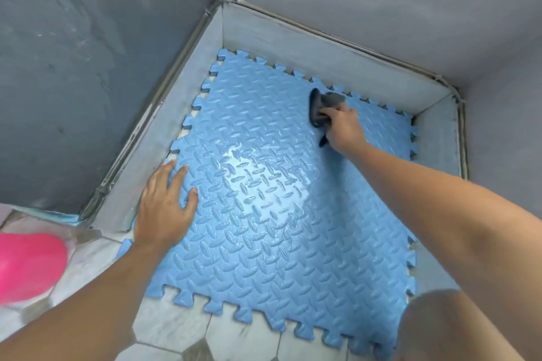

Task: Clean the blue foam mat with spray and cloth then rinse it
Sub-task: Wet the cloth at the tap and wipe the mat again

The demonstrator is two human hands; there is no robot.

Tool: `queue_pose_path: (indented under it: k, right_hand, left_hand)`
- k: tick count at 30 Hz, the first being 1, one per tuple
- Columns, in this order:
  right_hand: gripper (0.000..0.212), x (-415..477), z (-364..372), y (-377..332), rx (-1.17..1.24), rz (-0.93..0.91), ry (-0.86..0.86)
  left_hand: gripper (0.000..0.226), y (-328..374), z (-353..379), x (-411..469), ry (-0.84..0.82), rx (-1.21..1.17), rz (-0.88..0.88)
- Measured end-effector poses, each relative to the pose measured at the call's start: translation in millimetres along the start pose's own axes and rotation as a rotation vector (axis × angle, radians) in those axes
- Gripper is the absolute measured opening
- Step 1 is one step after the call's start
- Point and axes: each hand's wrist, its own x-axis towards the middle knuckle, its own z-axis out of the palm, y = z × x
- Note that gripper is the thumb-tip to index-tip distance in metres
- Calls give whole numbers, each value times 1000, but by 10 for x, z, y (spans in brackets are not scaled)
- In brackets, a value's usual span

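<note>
Wiping goes best with firm overlapping strokes. The right hand (343,126) grips a dark cloth (324,107) at the far edge of the blue mat (264,228) on the floor; the left hand (164,205) presses flat, fingers straight, steadying the near-left side beside the wet patch (258,176).

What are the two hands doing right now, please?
Left hand: open, pressed flat on the blue foam mat.
Right hand: closed, gripping the dark cloth.

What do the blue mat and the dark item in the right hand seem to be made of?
Blue mat: likely foam, matte, with embossed tread pattern and jigsaw edges; a wet sheen at its middle. Cloth in the right hand: probably dark grey fabric, since it bunches and folds.
</note>
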Motion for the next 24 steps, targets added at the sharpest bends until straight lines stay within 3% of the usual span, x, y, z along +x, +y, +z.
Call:
queue_pose_path:
  k: [5, 7, 10, 12, 15, 20, 22, 24]
  right_hand:
    - [44, -628, -112, 1426, -75, 303, 34]
    - [41, -790, -91, 1505, -105, 302, 8]
    - [37, -921, -28, 1090, -96, 169, 12]
    - [37, -1084, 38, 667, -36, 0, -7]
    - [41, -1454, 120, 85, -1, -426, -107]
    - [33, -2225, 143, -389, 41, -1206, -524]
    - [32, -2362, 143, -348, -7, -1349, -652]
    - [31, -2253, 80, -196, -31, -1278, -670]
  left_hand:
    - [59, 15, -15, 4, -10, 3, 6]
    - [59, 26, -16, -3, -13, 1, 8]
    - [60, 12, -12, 6, -13, 0, 9]
    - [56, 15, -9, 4, -6, -5, 14]
    - [49, 21, -1, 3, 5, -3, 25]
    - [47, 17, 16, 6, 21, -4, 32]
    - [47, 11, 12, 5, 20, -12, 29]
    - [48, 16, 7, 2, 16, -14, 24]
